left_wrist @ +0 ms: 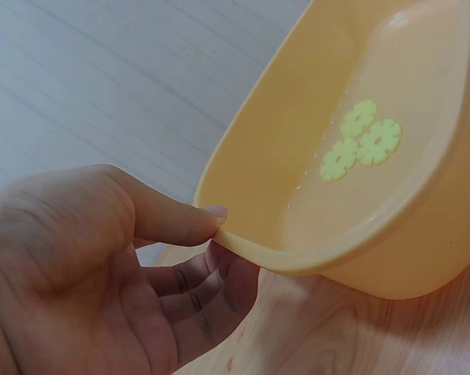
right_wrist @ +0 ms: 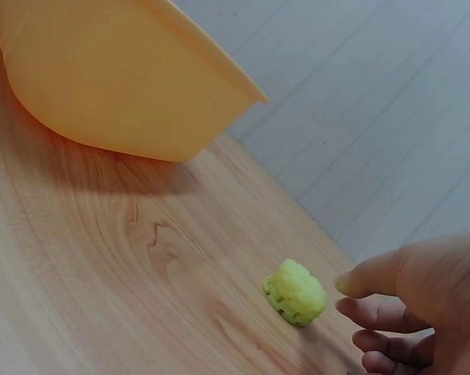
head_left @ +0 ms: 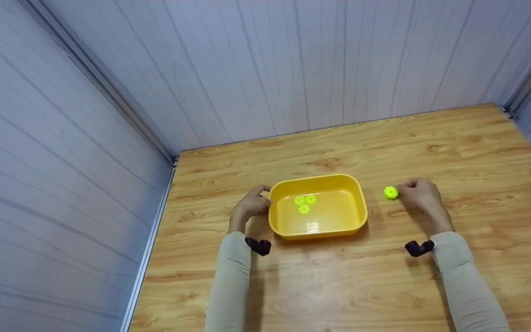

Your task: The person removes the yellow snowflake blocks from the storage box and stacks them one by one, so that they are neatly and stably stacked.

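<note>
A yellow plastic basin stands on the wooden table. Its left rim is pinched between the thumb and fingers of my left hand, as the left wrist view shows close up. Three flat, flower-shaped yellow-green discs with small centre holes lie touching on the basin floor. To the right of the basin, a short stack of the same flower discs rests on the table. Just right of that stack is my right hand, its thumb and fingers slightly bent and apart from the discs, holding nothing.
Pale panelled walls rise behind the table and on both sides. The wood-grain tabletop runs under both forearms. Dark wrist mounts stick out inward from the light sleeves.
</note>
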The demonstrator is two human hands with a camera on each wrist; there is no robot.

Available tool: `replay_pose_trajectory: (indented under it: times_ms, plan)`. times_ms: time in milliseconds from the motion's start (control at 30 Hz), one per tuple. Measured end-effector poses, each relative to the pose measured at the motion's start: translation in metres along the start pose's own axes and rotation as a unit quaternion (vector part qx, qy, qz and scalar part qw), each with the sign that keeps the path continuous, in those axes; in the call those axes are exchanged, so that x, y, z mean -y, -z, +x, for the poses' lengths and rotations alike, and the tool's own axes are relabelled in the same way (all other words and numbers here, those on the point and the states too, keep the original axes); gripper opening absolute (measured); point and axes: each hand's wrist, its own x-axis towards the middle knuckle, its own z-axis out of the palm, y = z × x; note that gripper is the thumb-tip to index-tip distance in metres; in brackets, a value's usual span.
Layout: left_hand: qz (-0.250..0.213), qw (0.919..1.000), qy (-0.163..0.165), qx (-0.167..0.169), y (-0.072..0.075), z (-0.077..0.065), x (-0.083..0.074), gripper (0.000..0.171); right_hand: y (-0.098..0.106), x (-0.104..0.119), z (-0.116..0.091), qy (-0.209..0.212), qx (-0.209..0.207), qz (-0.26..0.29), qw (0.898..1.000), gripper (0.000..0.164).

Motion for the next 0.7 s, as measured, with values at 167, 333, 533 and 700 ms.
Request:
replay_pose_trajectory:
  times_ms: [167, 333, 533, 700]
  plan:
    - [0.003, 1.0000, -0.004, -0.003, 0.000, -0.001, 0.000, 0.041, 0.004, 0.004, -0.001, -0.011, 0.009, 0.016, 1.000, 0.047]
    - [0.004, 1.0000, -0.005, -0.003, 0.000, -0.001, 0.000, 0.041, 0.003, 0.012, -0.002, 0.000, -0.003, 0.010, 1.000, 0.052]
    - [0.007, 1.0000, -0.005, -0.003, -0.001, -0.001, 0.000, 0.040, -0.001, 0.022, -0.003, 0.035, -0.019, 0.001, 0.999, 0.053]
    - [0.005, 0.9999, -0.011, -0.003, -0.001, -0.002, -0.001, 0.041, -0.003, 0.032, -0.004, 0.048, 0.001, 0.030, 0.998, 0.058]
